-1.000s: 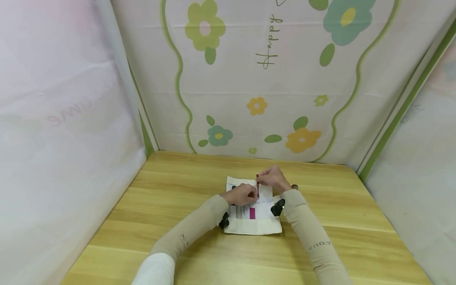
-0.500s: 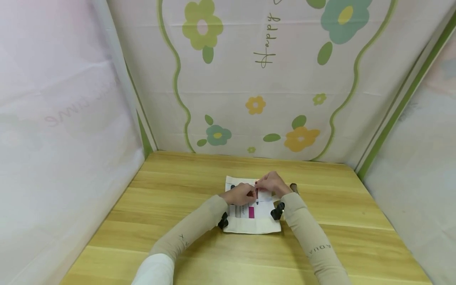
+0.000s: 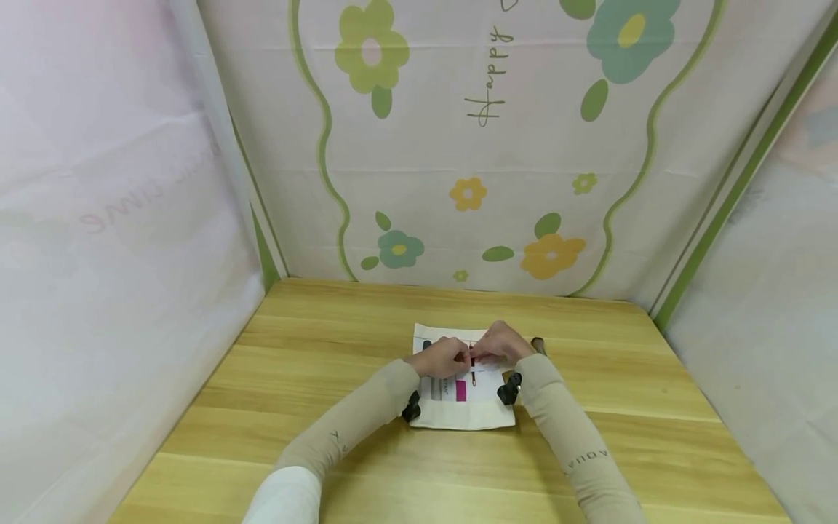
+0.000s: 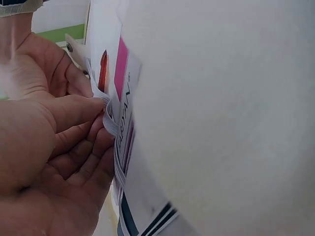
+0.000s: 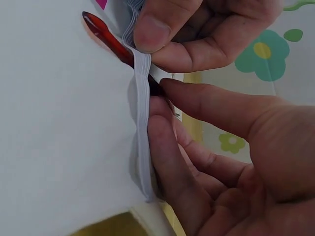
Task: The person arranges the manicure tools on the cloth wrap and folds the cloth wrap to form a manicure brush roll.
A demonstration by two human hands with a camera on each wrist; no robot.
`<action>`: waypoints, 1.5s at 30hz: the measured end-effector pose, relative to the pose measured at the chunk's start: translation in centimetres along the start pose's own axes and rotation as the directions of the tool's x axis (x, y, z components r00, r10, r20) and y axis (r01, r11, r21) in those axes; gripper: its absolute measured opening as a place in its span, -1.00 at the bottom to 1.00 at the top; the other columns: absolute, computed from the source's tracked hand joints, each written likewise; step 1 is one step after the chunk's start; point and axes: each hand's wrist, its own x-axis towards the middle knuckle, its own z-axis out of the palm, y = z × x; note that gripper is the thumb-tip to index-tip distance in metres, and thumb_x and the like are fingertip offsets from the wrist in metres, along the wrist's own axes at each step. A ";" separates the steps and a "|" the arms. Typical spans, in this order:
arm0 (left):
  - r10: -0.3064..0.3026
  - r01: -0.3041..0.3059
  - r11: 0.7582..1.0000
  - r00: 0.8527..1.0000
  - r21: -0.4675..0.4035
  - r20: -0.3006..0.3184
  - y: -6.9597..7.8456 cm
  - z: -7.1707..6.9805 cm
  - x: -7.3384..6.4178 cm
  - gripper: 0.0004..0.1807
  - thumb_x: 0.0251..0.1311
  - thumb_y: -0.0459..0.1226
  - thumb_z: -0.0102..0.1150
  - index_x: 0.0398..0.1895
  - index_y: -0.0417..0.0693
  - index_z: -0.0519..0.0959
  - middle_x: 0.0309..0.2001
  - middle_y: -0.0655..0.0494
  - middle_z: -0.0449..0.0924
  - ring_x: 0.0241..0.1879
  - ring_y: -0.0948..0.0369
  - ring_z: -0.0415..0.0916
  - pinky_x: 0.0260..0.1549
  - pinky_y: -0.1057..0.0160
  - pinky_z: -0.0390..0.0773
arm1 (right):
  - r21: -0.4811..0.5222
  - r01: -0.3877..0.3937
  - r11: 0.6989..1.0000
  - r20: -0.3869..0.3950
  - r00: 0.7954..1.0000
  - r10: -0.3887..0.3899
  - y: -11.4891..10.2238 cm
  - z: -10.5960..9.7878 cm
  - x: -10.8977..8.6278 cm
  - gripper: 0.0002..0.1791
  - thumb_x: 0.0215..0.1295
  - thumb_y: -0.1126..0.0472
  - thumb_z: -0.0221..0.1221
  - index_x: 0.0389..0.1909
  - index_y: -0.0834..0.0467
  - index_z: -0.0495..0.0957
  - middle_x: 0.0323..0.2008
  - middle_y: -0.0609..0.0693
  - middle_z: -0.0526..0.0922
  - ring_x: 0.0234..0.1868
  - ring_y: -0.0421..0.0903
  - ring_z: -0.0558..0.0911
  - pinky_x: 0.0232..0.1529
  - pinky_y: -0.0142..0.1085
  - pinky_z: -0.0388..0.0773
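One wood-grain surface (image 3: 353, 473) spreads around the two hands, with three printed fabric walls (image 3: 419, 145) enclosing it, and one white cloth case (image 3: 465, 416) lies on it beneath both hands. The left hand (image 3: 443, 358) pinches a white elastic band (image 5: 142, 118) on the case; the right hand (image 3: 500, 340), just beside it, grips one slim red-brown stick (image 5: 106, 37) that passes under the band.

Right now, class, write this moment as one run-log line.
left hand: pinches elastic band | right hand: holds red stick | red stick: passed under elastic band, one end showing beyond
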 end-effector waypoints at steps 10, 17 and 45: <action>0.010 -0.010 1.000 1.000 -0.024 0.026 0.4 0.2 0.0 -0.86 0.51 -0.38 0.16 -0.21 -0.13 0.70 -0.33 0.20 0.59 -0.37 0.37 0.43 -0.25 0.44 0.45 | -0.137 -0.022 0.990 -0.108 0.994 0.007 -0.4 0.1 1.0 -0.79 0.10 0.18 0.54 -0.50 0.26 0.81 -0.54 0.12 0.79 -0.58 -0.16 0.66 -0.50 -0.38 0.51; 0.028 -0.028 1.000 0.999 -0.008 0.024 0.6 0.2 0.0 -0.87 0.49 -0.38 0.17 -0.22 -0.13 0.71 -0.30 0.17 0.64 -0.37 0.39 0.43 -0.26 0.44 0.48 | -0.134 -0.021 0.991 -0.106 0.994 0.007 -0.3 0.1 1.0 -0.79 0.08 0.25 0.51 -0.62 0.27 0.75 -0.63 0.06 0.74 -0.62 -0.15 0.63 -0.54 -0.37 0.50; 0.002 -0.002 1.000 1.000 0.014 0.000 0.4 0.1 0.2 -0.90 0.47 -0.36 0.21 -0.24 -0.11 0.68 -0.29 0.18 0.64 -0.35 0.37 0.41 -0.23 0.42 0.46 | -0.151 0.124 0.981 0.007 0.992 -0.125 0.4 -3.6 -2.4 -0.83 0.32 0.24 0.41 -0.30 0.31 0.82 -0.32 0.18 0.84 -0.36 -0.05 0.80 -0.15 -0.19 0.75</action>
